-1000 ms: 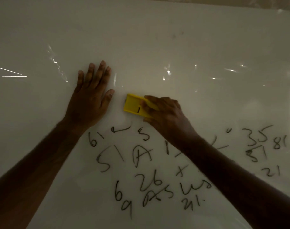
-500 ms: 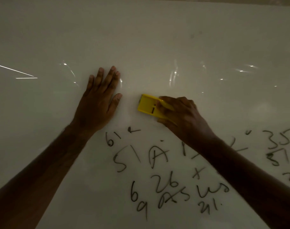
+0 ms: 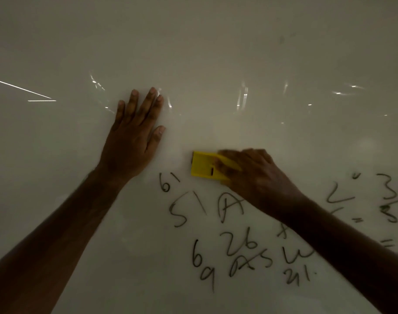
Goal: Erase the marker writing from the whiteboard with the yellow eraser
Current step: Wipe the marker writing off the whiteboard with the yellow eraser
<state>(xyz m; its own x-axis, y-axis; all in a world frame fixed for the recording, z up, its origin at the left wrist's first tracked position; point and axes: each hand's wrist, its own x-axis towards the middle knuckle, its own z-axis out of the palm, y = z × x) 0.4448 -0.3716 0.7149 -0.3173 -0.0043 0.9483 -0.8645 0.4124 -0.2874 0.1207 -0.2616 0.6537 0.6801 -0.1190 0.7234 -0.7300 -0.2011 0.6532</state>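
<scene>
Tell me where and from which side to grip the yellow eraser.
Grip the yellow eraser across its long edges near its right end, coming from the lower right as the right hand does. It lies flat on the whiteboard, so only its back and edges are reachable.

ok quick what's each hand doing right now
left hand: open, flat on the whiteboard
right hand: closed on the yellow eraser

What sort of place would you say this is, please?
Hard to say: probably a classroom or office. Only a large glossy whiteboard shows, covered in marker writing of numbers and letters, with the right hand wiping it with a yellow eraser.
</scene>
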